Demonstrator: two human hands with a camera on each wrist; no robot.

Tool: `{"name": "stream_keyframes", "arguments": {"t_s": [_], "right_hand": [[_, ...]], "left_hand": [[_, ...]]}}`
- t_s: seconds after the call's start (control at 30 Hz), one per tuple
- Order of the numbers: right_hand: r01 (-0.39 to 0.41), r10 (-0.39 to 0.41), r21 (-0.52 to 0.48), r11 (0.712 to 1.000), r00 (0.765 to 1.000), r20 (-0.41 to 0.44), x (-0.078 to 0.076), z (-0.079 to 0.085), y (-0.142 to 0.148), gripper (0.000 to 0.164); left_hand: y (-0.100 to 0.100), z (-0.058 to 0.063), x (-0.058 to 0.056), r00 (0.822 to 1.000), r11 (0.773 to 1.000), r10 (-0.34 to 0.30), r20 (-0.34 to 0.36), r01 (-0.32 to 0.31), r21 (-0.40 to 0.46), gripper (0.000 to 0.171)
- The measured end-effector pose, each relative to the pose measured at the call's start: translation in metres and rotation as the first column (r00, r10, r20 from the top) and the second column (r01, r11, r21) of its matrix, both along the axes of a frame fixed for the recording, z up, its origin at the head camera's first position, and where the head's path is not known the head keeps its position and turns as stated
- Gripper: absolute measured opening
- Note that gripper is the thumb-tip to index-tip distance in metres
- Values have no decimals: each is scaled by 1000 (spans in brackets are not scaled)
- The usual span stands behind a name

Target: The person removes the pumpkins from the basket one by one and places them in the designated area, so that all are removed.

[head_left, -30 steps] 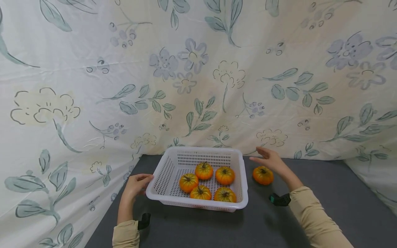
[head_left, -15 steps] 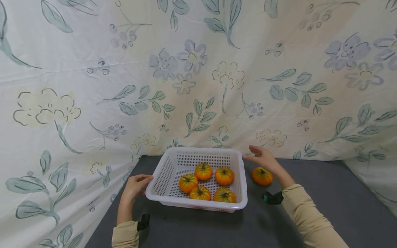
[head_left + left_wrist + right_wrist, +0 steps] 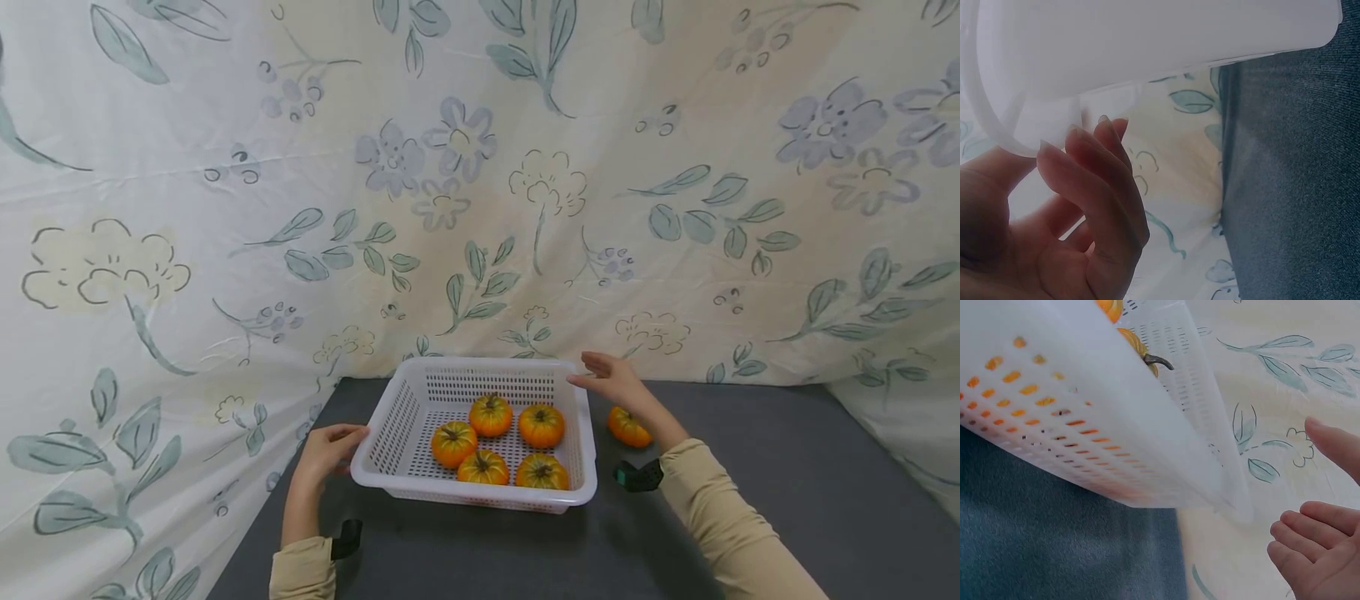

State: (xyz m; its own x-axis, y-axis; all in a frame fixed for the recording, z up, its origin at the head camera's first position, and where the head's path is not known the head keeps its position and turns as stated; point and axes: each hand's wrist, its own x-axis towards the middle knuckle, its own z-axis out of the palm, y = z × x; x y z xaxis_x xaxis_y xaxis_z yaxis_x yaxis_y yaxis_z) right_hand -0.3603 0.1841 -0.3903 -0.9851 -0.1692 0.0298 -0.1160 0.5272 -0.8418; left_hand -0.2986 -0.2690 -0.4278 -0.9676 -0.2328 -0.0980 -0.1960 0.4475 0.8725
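Observation:
A white perforated plastic basket stands on the dark table with several small orange pumpkins inside. At its left side my left hand holds the rim. The left wrist view shows the thumb and curled fingertips at the rounded rim corner. My right hand is at the back right corner, thumb and fingers spread and holding nothing. In the right wrist view a gap shows between those fingers and the basket wall. One more pumpkin lies outside, partly hidden by the right forearm.
A floral cloth hangs behind the table and along its left side. The dark table extends in front of the basket and off to the right. Black straps sit on both wrists.
My right hand has moved left, from above the loose pumpkin to the basket's back right corner, and its forearm now covers part of that pumpkin. The left hand stays on the rim.

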Motion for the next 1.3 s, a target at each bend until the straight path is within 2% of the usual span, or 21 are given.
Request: {"name": "stream_keyframes", "arguments": {"t_s": [0.27,0.7,0.9,1.1,1.3], "right_hand": [[3,-3,-5,1000,1000,11,-4,-6,-13,80],[-33,33,27,999,999,15,-3,-4,-32,74],[-46,46,-4,999,998,40,-3,-3,-42,73],[-28,26,28,999,998,50,-7,-7,-51,77],[-33,29,54,998,997,67,-9,-12,-56,72]], "left_hand": [[-1,2,1,1000,1000,-9,-3,9,0,46],[-1,1,0,1000,1000,-6,3,6,2,44],[-1,2,1,1000,1000,-7,4,7,-3,45],[-1,2,0,1000,1000,-8,5,8,-6,46],[-1,1,0,1000,1000,-9,5,9,-4,46]]}}
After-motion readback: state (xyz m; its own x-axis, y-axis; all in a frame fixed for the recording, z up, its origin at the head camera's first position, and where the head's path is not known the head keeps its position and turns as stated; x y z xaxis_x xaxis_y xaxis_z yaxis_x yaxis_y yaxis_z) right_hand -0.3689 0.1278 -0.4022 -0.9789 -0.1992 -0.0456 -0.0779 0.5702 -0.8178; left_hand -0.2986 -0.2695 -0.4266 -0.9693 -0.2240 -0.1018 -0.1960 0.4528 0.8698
